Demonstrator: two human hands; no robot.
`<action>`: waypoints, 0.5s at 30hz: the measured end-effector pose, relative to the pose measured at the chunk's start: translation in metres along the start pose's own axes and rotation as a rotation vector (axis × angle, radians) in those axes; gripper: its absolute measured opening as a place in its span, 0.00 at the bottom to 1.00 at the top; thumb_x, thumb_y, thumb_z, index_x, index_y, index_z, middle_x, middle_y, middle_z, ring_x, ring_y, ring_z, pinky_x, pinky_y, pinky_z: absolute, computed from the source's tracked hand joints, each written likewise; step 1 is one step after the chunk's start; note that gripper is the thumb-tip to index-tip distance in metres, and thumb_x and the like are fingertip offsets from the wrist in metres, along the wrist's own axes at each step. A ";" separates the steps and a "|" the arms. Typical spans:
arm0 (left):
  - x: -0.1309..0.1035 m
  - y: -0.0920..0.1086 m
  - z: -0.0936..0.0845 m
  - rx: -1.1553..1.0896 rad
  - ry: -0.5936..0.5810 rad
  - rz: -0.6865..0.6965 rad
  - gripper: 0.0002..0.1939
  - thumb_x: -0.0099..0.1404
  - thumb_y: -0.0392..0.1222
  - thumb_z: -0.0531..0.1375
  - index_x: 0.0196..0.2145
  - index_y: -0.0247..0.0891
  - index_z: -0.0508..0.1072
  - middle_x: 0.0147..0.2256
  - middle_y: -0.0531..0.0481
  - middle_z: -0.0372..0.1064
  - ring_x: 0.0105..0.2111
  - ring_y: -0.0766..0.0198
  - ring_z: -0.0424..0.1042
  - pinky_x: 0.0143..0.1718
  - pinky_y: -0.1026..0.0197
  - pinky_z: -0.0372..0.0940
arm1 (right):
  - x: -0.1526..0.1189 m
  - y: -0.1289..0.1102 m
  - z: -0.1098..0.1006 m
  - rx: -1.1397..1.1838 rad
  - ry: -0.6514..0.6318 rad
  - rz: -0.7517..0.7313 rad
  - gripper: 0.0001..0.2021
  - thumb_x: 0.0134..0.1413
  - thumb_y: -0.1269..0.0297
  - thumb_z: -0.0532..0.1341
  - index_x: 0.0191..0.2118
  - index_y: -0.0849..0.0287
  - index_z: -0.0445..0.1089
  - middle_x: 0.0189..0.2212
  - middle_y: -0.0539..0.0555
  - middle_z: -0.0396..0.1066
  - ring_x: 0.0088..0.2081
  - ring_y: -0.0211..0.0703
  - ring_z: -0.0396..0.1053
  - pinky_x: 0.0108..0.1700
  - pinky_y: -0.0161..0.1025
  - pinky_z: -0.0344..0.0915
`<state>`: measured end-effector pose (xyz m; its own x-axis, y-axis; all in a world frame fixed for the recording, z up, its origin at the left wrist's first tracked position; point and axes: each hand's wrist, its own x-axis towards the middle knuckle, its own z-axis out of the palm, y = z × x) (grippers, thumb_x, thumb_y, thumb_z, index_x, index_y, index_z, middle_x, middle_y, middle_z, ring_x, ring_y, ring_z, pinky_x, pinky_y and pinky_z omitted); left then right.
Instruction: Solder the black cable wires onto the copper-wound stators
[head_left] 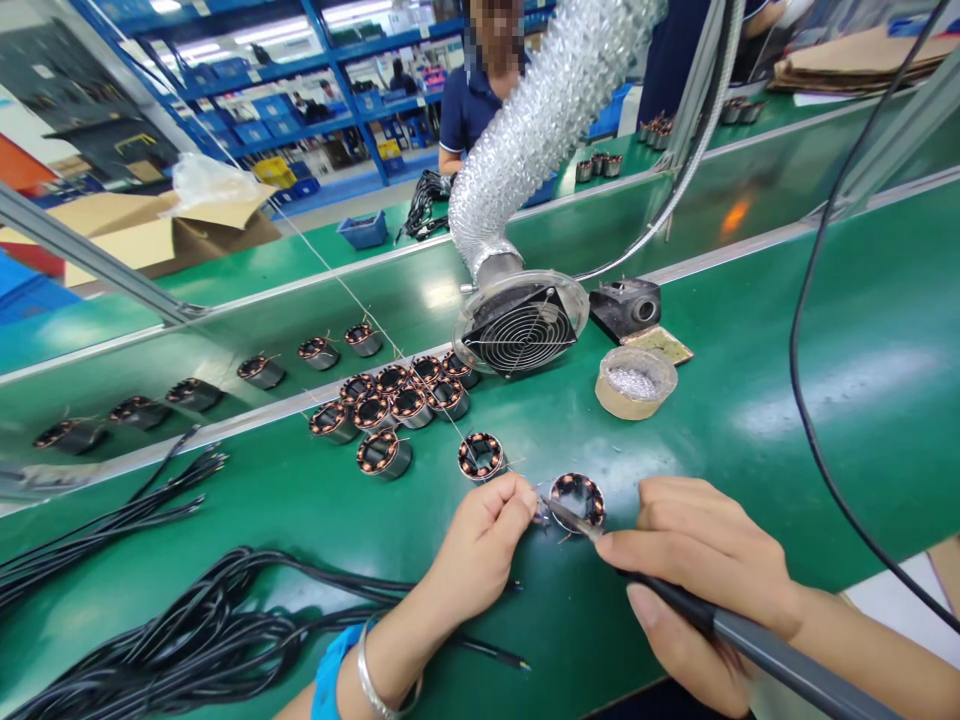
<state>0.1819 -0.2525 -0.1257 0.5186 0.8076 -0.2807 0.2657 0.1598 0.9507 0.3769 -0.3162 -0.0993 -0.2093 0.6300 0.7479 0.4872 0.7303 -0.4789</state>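
My right hand (705, 560) is closed round a soldering iron (750, 640), its metal tip pointing left over a copper-wound motor stator (577, 490). My left hand (480, 545) pinches thin wire ends (541, 514) at the left rim of that stator, close to the iron's tip. Exactly how the wires and the tip meet is too small to make out. Just beyond my left fingers stands another stator (482, 456). Black cables (247, 620) with bared, coloured ends run beneath my left forearm.
Several stators (390, 405) are grouped farther back on the green bench (720, 420). A fume extractor (521, 325) hangs from a silver duct. Right of it are an iron stand (630, 305) and a round tub (636, 385). A black cord (802, 350) arcs down the right side. A person sits opposite.
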 end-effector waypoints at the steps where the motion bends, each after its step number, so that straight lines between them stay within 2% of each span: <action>1: 0.000 0.000 0.000 0.002 0.000 0.001 0.17 0.68 0.51 0.51 0.25 0.39 0.59 0.20 0.61 0.46 0.21 0.69 0.44 0.24 0.64 0.45 | 0.000 0.000 0.000 0.007 0.001 0.001 0.14 0.45 0.77 0.54 0.38 0.63 0.71 0.20 0.50 0.64 0.20 0.38 0.60 0.25 0.38 0.59; 8: 0.000 -0.001 0.000 0.003 0.001 0.013 0.17 0.67 0.50 0.52 0.25 0.39 0.60 0.20 0.61 0.46 0.21 0.69 0.44 0.24 0.64 0.45 | -0.001 0.003 -0.005 0.047 0.059 0.005 0.15 0.44 0.77 0.55 0.39 0.65 0.71 0.20 0.50 0.63 0.20 0.37 0.59 0.24 0.39 0.57; 15: 0.000 -0.002 -0.002 0.012 -0.006 0.026 0.17 0.68 0.51 0.51 0.25 0.39 0.60 0.20 0.60 0.47 0.21 0.69 0.45 0.25 0.64 0.46 | -0.001 0.006 -0.006 0.060 0.086 -0.001 0.17 0.45 0.78 0.55 0.43 0.65 0.71 0.22 0.51 0.65 0.22 0.38 0.62 0.24 0.40 0.59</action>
<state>0.1799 -0.2524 -0.1274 0.5308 0.8077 -0.2566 0.2620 0.1315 0.9560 0.3849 -0.3138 -0.1006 -0.1347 0.6060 0.7840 0.4352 0.7470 -0.5026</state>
